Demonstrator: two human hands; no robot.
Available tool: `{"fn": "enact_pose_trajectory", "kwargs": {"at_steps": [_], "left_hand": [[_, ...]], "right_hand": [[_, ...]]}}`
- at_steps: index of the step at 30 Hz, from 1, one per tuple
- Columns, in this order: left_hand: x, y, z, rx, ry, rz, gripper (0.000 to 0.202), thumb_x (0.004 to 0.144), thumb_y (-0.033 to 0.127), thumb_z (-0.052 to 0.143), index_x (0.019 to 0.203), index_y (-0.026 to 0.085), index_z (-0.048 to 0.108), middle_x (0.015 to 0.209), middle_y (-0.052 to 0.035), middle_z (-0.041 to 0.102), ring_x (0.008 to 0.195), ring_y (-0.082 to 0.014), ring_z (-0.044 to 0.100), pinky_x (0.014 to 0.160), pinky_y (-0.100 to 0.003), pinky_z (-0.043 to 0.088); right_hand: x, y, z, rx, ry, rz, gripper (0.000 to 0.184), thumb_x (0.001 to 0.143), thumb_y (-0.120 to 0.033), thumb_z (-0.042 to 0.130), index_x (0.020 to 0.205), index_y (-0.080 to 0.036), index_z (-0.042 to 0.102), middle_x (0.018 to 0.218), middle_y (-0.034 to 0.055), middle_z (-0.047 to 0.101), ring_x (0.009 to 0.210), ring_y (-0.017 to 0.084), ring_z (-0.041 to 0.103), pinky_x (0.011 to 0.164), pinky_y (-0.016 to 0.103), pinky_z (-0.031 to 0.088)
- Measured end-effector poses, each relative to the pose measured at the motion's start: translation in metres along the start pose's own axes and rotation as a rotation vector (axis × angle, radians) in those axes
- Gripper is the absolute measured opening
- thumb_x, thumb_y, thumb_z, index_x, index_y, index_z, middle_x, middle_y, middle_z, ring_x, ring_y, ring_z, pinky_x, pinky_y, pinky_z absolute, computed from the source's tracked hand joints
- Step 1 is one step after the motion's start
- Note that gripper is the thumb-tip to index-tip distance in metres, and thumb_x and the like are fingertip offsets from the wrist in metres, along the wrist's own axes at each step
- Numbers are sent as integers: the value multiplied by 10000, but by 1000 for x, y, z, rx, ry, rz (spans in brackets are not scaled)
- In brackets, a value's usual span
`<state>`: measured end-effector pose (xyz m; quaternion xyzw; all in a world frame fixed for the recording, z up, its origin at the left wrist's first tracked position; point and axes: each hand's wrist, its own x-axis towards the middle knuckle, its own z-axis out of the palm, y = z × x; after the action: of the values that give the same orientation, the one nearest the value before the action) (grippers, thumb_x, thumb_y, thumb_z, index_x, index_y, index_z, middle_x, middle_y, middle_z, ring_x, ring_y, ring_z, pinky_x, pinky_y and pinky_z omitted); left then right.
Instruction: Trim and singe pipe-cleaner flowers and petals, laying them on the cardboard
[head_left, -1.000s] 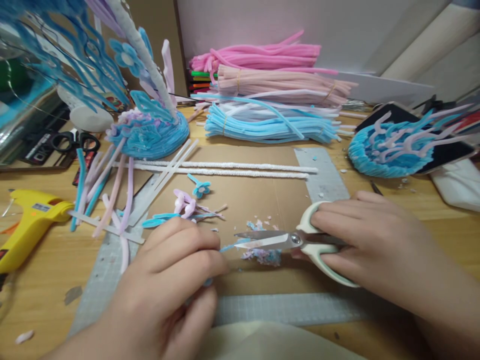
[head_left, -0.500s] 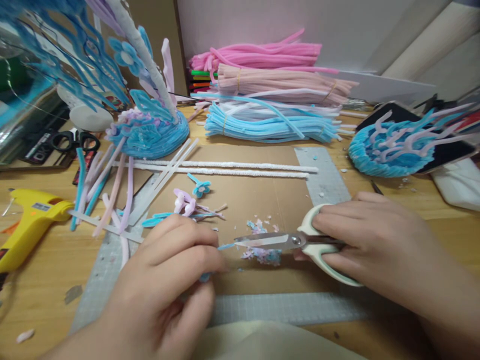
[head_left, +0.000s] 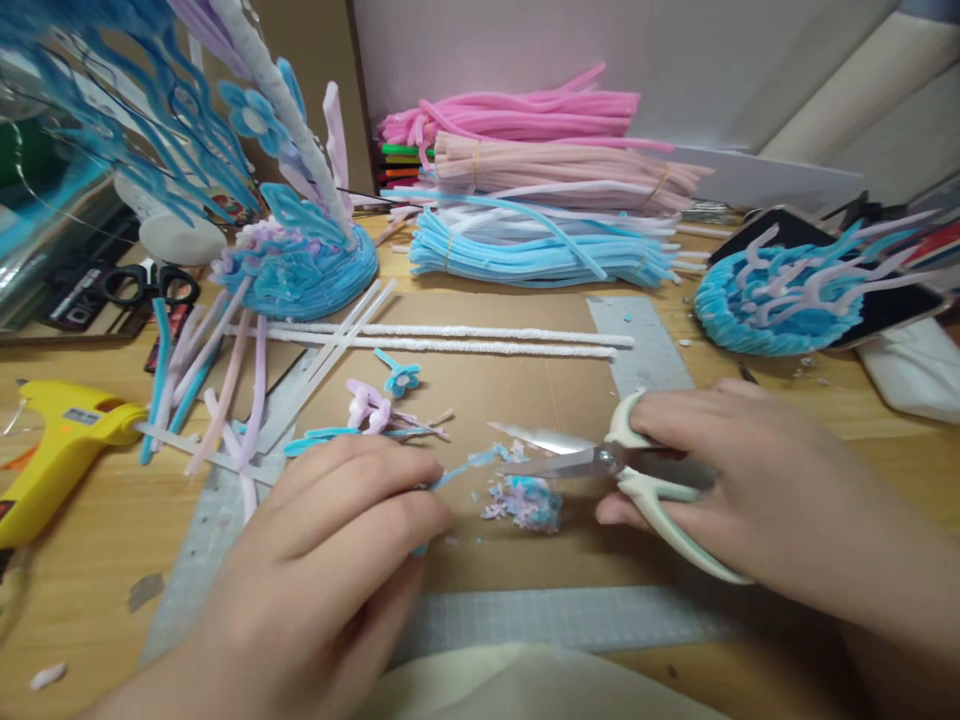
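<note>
My left hand (head_left: 330, 570) is closed in a pinch on a short blue pipe cleaner piece (head_left: 469, 465) whose tip sticks out to the right. My right hand (head_left: 750, 480) grips white-handled scissors (head_left: 592, 460), whose blades stand apart around the tip of that piece. A small heap of blue, pink and lilac fluff trimmings (head_left: 525, 503) lies on the brown cardboard sheet (head_left: 517, 390) just below the blades.
Bundles of pink, beige, white and blue pipe cleaners (head_left: 540, 190) are stacked at the back. A blue pipe-cleaner sculpture (head_left: 292, 260) stands back left, another (head_left: 780, 295) at right. A yellow glue gun (head_left: 52, 450) lies at left, black scissors (head_left: 146, 283) behind it. Two white stems (head_left: 450, 338) and small flowers (head_left: 390, 395) lie on the cardboard.
The scissors' blades were shut on the blue piece and have now spread apart; my right hand has drawn a little to the right. More of the blue tip shows.
</note>
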<state>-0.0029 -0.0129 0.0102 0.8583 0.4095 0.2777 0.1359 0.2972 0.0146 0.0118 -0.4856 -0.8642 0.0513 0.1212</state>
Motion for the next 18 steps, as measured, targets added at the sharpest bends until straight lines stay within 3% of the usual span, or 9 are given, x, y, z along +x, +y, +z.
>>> {"fn": "enact_pose_trajectory", "kwargs": {"at_steps": [5,12,18], "left_hand": [[-7,-2,-2,38,11,47,367,843,1,566,1098,258,629,1128,-34,706,1176,-227,573,1049,-395,432],[-7,-7,-2,79,-4,166,357,841,1,530,1080,240,646,1072,-16,736,1179,-201,548,1030,-340,395],[-4,-6,-6,63,-77,169,385,820,-29,529,1076,242,627,1104,-8,730,1163,-197,518,1014,-341,378]], "right_hand": [[2,-5,0,46,-62,5,400,760,-577,734,674,-251,518,615,-43,579,600,193,560,611,303,303],[-3,-5,1,68,-77,-13,437,722,-562,775,622,-237,499,556,-61,550,541,166,534,578,288,299],[0,-6,2,108,-92,-16,435,715,-557,788,623,-233,512,552,-71,545,558,150,555,589,279,313]]}}
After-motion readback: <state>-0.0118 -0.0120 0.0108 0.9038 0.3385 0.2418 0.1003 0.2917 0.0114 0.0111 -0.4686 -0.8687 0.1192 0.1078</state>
